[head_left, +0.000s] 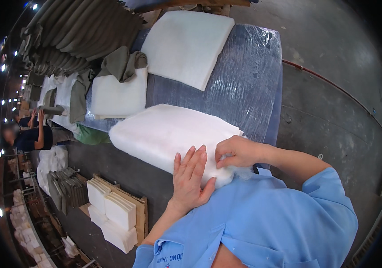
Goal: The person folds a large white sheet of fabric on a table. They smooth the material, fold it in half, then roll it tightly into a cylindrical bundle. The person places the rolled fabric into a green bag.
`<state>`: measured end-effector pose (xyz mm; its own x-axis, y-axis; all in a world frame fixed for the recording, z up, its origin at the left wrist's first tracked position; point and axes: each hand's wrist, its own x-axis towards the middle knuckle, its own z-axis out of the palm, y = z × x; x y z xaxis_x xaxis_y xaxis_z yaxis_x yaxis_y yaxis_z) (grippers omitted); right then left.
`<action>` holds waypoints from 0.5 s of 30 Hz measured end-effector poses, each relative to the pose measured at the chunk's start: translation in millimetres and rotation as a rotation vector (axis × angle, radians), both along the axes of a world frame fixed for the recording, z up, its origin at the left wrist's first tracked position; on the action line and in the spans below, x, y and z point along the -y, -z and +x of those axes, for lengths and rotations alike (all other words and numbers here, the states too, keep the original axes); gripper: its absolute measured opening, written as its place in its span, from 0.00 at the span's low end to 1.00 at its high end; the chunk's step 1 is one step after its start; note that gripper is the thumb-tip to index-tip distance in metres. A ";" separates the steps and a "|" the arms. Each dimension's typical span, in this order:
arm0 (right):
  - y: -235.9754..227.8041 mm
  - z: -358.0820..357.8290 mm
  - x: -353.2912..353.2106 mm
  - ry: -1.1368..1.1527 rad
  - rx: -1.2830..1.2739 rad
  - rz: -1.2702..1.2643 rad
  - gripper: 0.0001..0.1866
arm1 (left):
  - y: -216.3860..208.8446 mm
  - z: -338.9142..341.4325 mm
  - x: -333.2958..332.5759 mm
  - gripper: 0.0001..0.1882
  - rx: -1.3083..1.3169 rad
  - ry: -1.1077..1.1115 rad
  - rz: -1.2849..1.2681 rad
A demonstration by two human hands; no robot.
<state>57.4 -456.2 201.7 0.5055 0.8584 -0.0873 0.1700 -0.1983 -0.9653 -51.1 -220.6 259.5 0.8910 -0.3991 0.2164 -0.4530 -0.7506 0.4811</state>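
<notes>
A thick white padded cushion (168, 129) lies at the table's near edge, close against my body. My left hand (190, 178) rests on its near side with the fingers stretched out, holding nothing. At the cushion's right end my right hand (238, 152) is closed, the fingers curled in a pinch on the fluffy white batting (240, 172). Loose tufts of this batting stick out between the cushion and my blue shirt. What exactly lies inside the right fingertips is partly hidden.
Plastic film covers the blue table (249, 85). On it lie another white pad (188, 47), a smaller one (119, 96) with grey-green cloth (122, 64), and stacked grey-green covers (79, 27). White foam blocks (113, 210) stand on the left floor. A co-worker (35, 136) works far left.
</notes>
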 end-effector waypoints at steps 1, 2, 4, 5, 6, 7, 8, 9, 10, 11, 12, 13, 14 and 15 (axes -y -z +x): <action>11.4 0.5 4.0 0.018 0.012 -0.017 0.11 | 0.5 -0.2 0.1 0.46 0.008 0.002 -0.008; 22.9 3.5 9.3 0.046 0.050 -0.065 0.11 | 0.9 -0.2 0.3 0.48 0.016 0.004 -0.017; 32.3 13.4 15.2 0.098 0.130 -0.158 0.10 | 1.9 -0.3 0.1 0.49 0.028 0.004 -0.030; 36.3 12.3 17.7 0.124 0.095 -0.128 0.10 | 2.5 -0.6 0.2 0.50 0.031 0.005 -0.036; 28.6 14.8 15.3 0.134 0.061 -0.093 0.10 | 4.2 -0.6 -0.3 0.50 0.035 -0.009 -0.038; 15.0 12.8 11.7 0.148 0.015 -0.060 0.10 | 4.4 -2.0 -0.3 0.50 0.028 -0.019 -0.050; 1.1 9.9 5.8 0.112 0.000 0.020 0.11 | 4.4 -1.8 0.1 0.49 0.021 -0.029 -0.062; -22.2 7.9 -3.2 0.082 -0.013 0.099 0.11 | 3.8 -1.3 0.3 0.49 0.017 -0.035 -0.076; -34.3 7.2 -7.1 0.057 -0.021 0.179 0.12 | 3.8 -0.3 0.9 0.49 0.030 -0.029 -0.077; -29.6 7.3 -8.4 0.009 -0.010 0.153 0.12 | 4.5 0.2 1.0 0.49 0.043 -0.025 -0.078; -18.5 6.1 -9.0 -0.028 0.003 0.127 0.11 | 4.4 1.7 1.6 0.50 0.057 -0.010 -0.080; -5.9 5.7 -9.9 -0.065 0.016 0.100 0.11 | 3.8 2.4 1.3 0.51 0.047 0.002 -0.063; 9.0 8.2 -7.8 -0.028 0.087 0.027 0.11 | 2.8 2.0 0.6 0.52 0.037 0.014 -0.045; 28.1 13.6 -2.1 0.007 0.158 -0.047 0.10 | 2.8 2.5 -0.1 0.53 0.028 0.022 -0.029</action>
